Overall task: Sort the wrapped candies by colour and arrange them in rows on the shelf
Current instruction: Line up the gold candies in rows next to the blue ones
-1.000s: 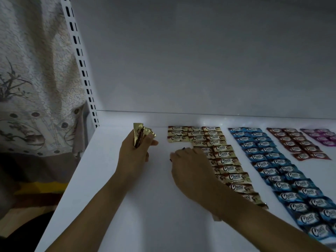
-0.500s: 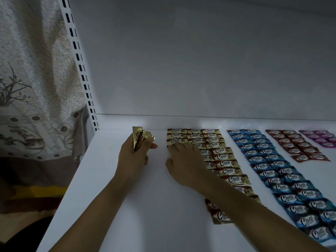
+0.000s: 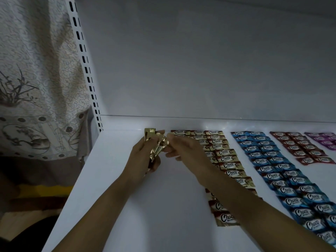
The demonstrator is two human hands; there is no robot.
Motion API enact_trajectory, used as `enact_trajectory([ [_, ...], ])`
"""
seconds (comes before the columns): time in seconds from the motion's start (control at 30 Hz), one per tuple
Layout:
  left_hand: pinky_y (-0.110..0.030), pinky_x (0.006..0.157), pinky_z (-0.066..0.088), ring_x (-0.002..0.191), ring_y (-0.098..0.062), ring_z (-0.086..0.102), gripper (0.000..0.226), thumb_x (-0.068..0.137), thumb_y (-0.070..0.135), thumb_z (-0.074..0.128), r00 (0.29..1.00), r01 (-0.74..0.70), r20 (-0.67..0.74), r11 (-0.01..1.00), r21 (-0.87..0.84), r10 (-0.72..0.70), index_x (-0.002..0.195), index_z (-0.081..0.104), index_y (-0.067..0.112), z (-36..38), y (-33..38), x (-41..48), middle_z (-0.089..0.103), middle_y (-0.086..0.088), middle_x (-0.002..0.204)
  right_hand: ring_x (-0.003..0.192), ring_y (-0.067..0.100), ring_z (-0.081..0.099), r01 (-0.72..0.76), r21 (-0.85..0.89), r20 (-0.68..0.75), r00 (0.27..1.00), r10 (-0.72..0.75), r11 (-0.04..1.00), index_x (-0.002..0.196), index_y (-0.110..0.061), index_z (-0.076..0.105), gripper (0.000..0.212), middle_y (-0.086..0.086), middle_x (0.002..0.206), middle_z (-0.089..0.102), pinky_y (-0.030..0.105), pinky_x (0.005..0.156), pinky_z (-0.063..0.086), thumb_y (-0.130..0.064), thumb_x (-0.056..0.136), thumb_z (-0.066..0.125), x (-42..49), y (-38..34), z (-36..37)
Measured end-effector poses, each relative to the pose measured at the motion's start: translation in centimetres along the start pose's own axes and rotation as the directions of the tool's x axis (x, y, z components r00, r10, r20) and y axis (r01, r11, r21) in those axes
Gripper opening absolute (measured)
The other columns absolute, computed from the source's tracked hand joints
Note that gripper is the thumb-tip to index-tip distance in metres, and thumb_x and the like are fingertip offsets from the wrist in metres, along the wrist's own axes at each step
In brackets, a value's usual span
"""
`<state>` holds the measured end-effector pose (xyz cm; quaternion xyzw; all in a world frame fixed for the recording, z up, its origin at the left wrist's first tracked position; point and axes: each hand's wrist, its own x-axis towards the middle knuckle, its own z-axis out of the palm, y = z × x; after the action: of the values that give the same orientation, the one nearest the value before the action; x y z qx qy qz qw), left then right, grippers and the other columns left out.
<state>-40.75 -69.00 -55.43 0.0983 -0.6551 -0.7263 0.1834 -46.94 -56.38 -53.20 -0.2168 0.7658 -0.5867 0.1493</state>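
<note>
Holding a handful of crumpled gold foil-wrapped candies (image 3: 151, 142), the left hand (image 3: 143, 160) has its fingers curled round them, over the back-left part of the flat white shelf board (image 3: 127, 206). Whether the hand touches the board cannot be told.

The right hand (image 3: 187, 153) meets it from the right. Its fingertips (image 3: 168, 140) and thumb pinch the right edge of the handful; this spot is slightly blurred.

Laid-out stock on the board, left to right:
- rows of gold "Choco" wrapped candies (image 3: 227, 159), 3 across at the back and running toward the front edge. The right forearm crosses over them and hides part of the rows.
- rows of blue wrapped candies (image 3: 272, 160), 2 across, just right of the gold, with a narrow bare strip between.
- short rows of dark red wrapped candies (image 3: 300, 148), 2 across, at the back only.
- purple wrapped candies (image 3: 325, 139), far right and cut by the frame edge.

Surroundings: a plain grey-white back panel (image 3: 200, 60); a white slotted upright post (image 3: 85, 66) at the shelf's left corner; a pale patterned curtain (image 3: 36, 79) beyond the post.
</note>
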Motion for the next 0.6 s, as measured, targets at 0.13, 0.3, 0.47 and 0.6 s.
enact_trajectory([
  [0.13,-0.022,0.042,0.026,0.041,-0.016,0.039,0.028,0.101,0.034,0.038,0.999,0.016,0.039,1.0,-0.003,-0.016,0.106,0.064,0.026,0.2,0.3,-0.2,0.052,-0.005,0.057,0.073,0.003,0.066,-0.038,0.138,-0.001,0.999,0.039,0.99,0.083,-0.013,0.067,0.01,-0.003,0.078,0.07,0.016,0.06,0.044,-0.021,0.088,0.064,-0.2,-0.7,-0.2],
  [0.3,-0.02,0.04,0.029,0.039,-0.012,0.043,0.025,0.101,0.029,0.04,0.999,0.046,0.015,0.998,0.033,-0.047,0.09,0.058,0.015,0.6,0.4,-0.6,0.052,0.003,0.05,0.064,0.009,0.059,-0.068,0.239,-0.066,0.994,0.086,0.969,0.087,-0.011,0.065,0.011,0.006,0.079,0.069,0.02,0.051,0.042,-0.014,0.093,0.057,-0.4,-0.1,-0.1],
  [0.47,-0.018,0.038,0.031,0.039,-0.011,0.044,0.022,0.1,0.026,0.045,0.988,0.056,-0.146,0.998,0.014,-0.053,0.095,0.062,0.013,-0.3,0.0,0.1,0.073,0.0,0.076,0.047,0.012,0.061,-0.025,0.356,-0.188,0.977,0.097,0.934,0.093,-0.005,0.061,0.012,0.01,0.076,0.067,0.021,0.039,0.042,-0.015,0.095,0.056,-0.3,-0.4,-1.1],
  [0.6,-0.019,0.038,0.031,0.041,-0.012,0.043,0.022,0.1,0.028,0.046,0.974,0.096,-0.202,0.995,-0.018,-0.098,0.093,0.062,0.014,-0.7,-0.2,0.5,0.067,0.001,0.07,0.042,0.01,0.056,0.026,0.126,-0.114,0.993,-0.011,0.992,0.086,-0.01,0.065,0.01,0.005,0.072,0.066,0.018,0.036,0.037,-0.011,0.093,0.058,-0.6,-0.3,-1.9],
])
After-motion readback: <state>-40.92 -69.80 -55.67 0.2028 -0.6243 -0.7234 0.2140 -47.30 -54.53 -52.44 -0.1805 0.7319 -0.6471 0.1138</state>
